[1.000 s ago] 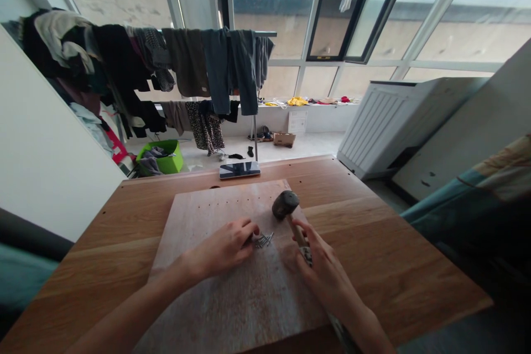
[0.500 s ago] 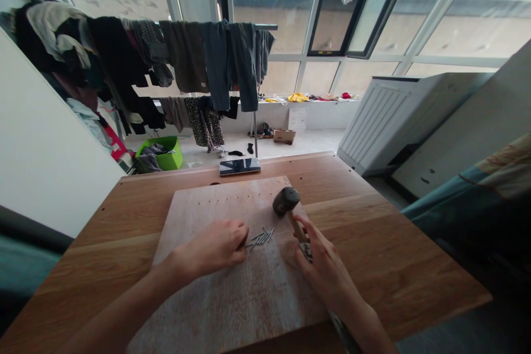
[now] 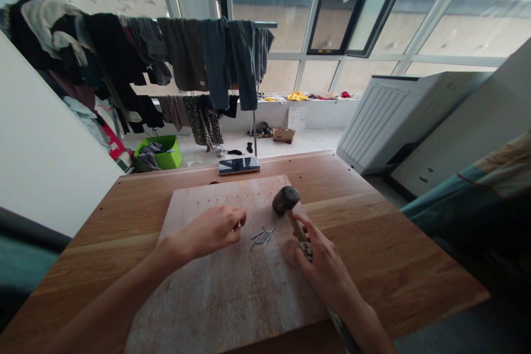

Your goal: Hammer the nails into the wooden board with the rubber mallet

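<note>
**Bare left hand now off the nails, fingers pinched**

Nearest: bare right hand unmoved, wrapped round the wooden handle of the black-headed hammer, head at the right edge of the square, whitish, worn wooden board.
Change: a second ago left was at the loose, thin silvery metal nails; now it's up and left, apart from them, over the board. Fingers curled together; pale speck at the tips, too small to confirm a nail. My read: picking is done for this round.
Nails lie heaped mid-board, left of the hammer. Row of small dark dots beyond.
Containers, on the floor past the brown wood-grain table: bright green plastic basin with grey cloth inside; small brown cardboard box, contents unclear.
</note>
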{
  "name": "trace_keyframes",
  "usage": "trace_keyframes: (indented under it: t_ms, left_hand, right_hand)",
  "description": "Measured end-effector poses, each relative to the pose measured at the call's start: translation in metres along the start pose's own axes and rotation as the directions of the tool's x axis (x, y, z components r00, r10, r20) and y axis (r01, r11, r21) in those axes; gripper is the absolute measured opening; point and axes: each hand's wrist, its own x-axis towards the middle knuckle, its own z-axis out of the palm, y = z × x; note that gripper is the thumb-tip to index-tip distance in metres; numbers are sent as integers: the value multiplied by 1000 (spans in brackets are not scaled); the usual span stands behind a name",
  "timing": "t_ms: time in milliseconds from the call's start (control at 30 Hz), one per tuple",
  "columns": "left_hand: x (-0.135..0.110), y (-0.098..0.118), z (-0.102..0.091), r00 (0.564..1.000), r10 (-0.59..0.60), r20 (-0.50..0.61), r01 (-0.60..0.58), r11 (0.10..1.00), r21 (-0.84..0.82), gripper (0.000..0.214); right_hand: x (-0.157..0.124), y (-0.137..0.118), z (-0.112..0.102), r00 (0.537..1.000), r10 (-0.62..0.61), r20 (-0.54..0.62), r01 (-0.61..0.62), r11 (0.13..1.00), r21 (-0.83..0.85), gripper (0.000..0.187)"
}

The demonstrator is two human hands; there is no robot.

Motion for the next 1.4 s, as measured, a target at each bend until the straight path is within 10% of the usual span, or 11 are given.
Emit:
trace_keyframes:
  t_ms: [1033, 1400]
  left_hand:
    - [13, 6, 17, 995, 75, -70, -61, 981, 182, 24]
    - [27, 0, 46, 952, -42, -302, -96, 899, -428, 13]
  right_hand:
    - [0, 1, 1, 1000, -10, -23, 10, 1000, 13, 51]
    - [-1, -4, -1, 1000, 3, -9, -3, 1000, 23, 51]
